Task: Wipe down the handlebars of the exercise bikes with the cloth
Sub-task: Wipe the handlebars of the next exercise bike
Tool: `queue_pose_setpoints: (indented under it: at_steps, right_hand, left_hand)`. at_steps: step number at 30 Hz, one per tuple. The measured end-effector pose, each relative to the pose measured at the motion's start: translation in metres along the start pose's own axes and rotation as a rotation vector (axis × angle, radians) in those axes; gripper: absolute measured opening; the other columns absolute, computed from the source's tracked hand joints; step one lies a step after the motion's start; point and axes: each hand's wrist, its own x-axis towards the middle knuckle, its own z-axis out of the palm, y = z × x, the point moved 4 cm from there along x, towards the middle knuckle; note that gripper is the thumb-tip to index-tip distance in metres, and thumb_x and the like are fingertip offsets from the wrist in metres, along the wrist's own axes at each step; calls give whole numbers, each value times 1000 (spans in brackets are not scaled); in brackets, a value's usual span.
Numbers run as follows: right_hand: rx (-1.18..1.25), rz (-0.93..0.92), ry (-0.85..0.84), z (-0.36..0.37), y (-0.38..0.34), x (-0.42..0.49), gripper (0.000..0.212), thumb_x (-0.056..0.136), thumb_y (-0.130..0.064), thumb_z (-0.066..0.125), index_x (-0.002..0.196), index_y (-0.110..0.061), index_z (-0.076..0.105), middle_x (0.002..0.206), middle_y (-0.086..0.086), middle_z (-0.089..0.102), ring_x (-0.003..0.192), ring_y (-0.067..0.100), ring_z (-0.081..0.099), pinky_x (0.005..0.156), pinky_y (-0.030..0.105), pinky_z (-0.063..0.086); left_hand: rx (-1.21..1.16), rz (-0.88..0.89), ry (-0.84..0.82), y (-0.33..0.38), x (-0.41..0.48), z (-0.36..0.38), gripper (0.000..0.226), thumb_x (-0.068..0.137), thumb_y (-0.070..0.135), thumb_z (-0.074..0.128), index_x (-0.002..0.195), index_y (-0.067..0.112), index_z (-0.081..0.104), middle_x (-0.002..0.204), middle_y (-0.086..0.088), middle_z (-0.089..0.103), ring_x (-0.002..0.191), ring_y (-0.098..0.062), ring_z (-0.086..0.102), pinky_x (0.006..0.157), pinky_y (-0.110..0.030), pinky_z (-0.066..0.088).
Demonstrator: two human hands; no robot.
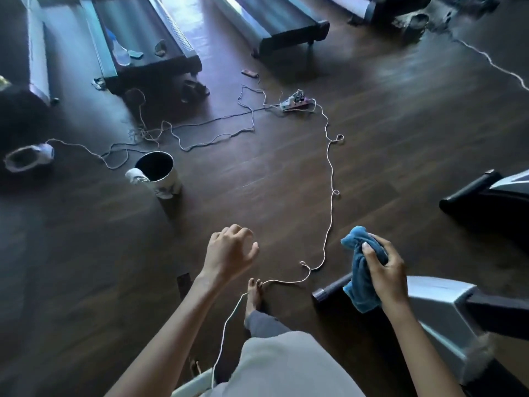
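Head view looks down on a dark wooden floor (286,196) and the person's two forearms. The right hand (386,270) grips a bunched blue cloth (360,285), thumb across the front and fingers wrapped behind, with its lower end hanging free. The left hand (229,250) is empty, fingers loosely curled, held over the floor to the left of a bare foot (254,293). Both exercise bikes lie to the right. The nearer bike (440,299) shows a silver housing just beside and below the cloth hand, with a dark round bar (326,292) running out from it toward the left, partly behind the cloth. The second bike (486,193) sits farther off at the right edge. No handlebar can be made out on either; they are probably above or beyond the frame on the right. The coming move therefore seems to be a turn and reach to the right, and the right hand, already carrying the cloth, is clearly the nearer one. A white cord (329,173) trails from by the foot up to a power strip (294,103), and treadmills (148,32) stand at the far side.
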Motion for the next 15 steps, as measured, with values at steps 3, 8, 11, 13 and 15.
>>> queue_pose_setpoints:
  at_steps: [3,8,11,13,15]
  right_hand:
    - [-11,-18,67,28,-25,56,21,93,-15,62,113,-19,65,103,-10,67,97,5,63,80,4,45]
    - [26,-53,122,56,-62,131,38,78,-50,56,109,-30,65,103,-20,67,94,-11,61,84,6,44]
    - [59,-59,181,63,-77,175,44,74,-54,54,110,-30,64,103,-23,65,94,-16,59,83,2,41]
    - [88,-56,237,64,-83,203,41,75,-53,55,108,-31,64,104,-22,66,96,-14,59,84,3,41]
    - [116,-36,299,62,-85,233,36,76,-51,56,106,-33,63,104,-21,67,97,-12,60,84,4,41]
  left_hand:
    - [32,71,8,-2,71,-10,45,77,53,41,92,25,72,97,2,70,93,-23,66,83,-37,48]
    - [81,195,-21,16,173,-15,46,76,52,43,95,23,74,96,0,71,92,-25,67,83,-37,50]
    - [59,275,-60,37,238,-21,60,73,58,33,100,23,73,101,1,71,99,-24,66,87,-38,47]
    - [70,347,-95,53,283,-20,66,70,60,30,105,23,72,106,0,70,104,-25,64,90,-37,45]
    - [71,413,-128,71,334,-17,71,68,63,28,109,24,71,112,1,69,110,-24,62,94,-36,43]
